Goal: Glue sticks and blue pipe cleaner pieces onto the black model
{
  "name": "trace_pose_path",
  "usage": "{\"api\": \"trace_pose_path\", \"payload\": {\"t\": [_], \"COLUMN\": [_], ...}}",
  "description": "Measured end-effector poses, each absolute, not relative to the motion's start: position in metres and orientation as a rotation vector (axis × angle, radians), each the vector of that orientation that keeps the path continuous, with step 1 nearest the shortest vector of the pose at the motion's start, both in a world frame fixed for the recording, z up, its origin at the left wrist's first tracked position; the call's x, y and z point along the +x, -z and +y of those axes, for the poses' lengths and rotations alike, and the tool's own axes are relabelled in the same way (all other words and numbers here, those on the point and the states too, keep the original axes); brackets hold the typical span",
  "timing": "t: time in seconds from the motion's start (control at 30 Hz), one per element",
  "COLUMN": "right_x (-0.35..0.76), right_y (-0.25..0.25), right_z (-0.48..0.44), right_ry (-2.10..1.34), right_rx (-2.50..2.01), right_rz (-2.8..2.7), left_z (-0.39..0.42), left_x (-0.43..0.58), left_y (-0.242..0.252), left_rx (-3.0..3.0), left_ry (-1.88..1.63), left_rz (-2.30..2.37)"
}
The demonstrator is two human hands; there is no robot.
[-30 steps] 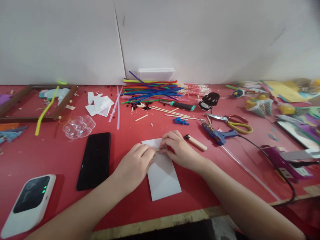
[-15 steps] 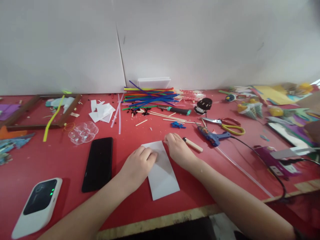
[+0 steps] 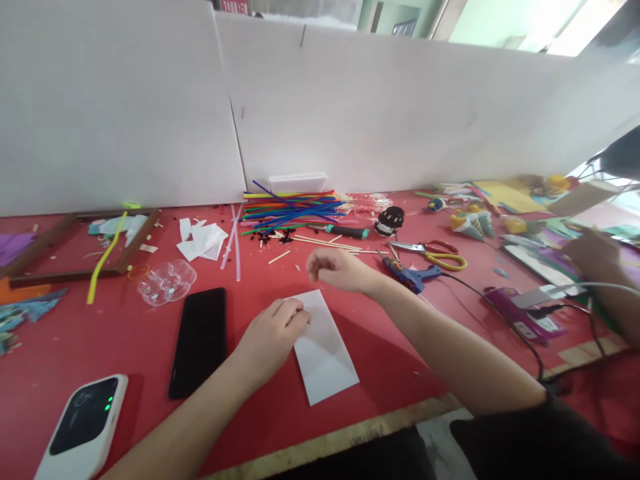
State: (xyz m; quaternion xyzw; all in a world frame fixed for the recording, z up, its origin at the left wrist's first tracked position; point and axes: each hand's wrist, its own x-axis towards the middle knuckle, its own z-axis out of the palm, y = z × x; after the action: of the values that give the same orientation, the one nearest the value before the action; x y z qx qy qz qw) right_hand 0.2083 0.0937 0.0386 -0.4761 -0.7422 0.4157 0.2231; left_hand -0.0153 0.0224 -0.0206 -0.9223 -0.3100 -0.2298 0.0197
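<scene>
A narrow white sheet of paper (image 3: pixel 327 363) lies on the red table in front of me. My left hand (image 3: pixel 280 327) rests on its upper left part, fingers curled and pressed together, holding it down. A small dark speck shows at the fingertips, too small to name. My right hand (image 3: pixel 333 268) hovers beyond the sheet's far end, apart from it. Its fingers are bent inward, and anything inside them is hidden. Just past that hand lie thin wooden sticks (image 3: pixel 327 244) and a utility knife with a dark and teal handle (image 3: pixel 347 232).
Left of the sheet are a black phone (image 3: pixel 200 343) and a white device (image 3: pixel 83 423). Behind lie coloured pipe cleaners (image 3: pixel 295 210) and white paper scraps (image 3: pixel 204 240). A glue gun (image 3: pixel 413 275), scissors (image 3: pixel 430 252) and purple power strip (image 3: pixel 523 317) sit right, near another person's hand (image 3: pixel 593 253).
My right hand has lifted off the sheet's edge and moved forward. The wooden-handled tool beside it is now out of sight. My left hand stays put; the view has tilted up.
</scene>
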Motion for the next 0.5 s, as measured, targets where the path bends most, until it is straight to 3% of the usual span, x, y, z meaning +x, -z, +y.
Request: {"api": "trace_pose_path", "payload": {"t": [0.17, 0.4, 0.5], "right_x": [0.218, 0.211, 0.213], "right_y": [-0.027, -0.023, -0.030], "right_z": [0.097, 0.113, 0.112], "right_ry": [-1.608, -1.384, -1.555], "right_rx": [-1.378, -1.422, -1.401], "right_rz": [-2.046, -1.731, -1.790], "left_z": [0.020, 0.016, 0.016], "left_x": [-0.012, -0.008, -0.008], "left_y": [0.033, 0.031, 0.028], "left_rx": [-2.835, -2.768, -2.783], "left_ry": [0.697, 0.632, 0.616], "left_rz": [-0.891, -0.867, -0.881]}}
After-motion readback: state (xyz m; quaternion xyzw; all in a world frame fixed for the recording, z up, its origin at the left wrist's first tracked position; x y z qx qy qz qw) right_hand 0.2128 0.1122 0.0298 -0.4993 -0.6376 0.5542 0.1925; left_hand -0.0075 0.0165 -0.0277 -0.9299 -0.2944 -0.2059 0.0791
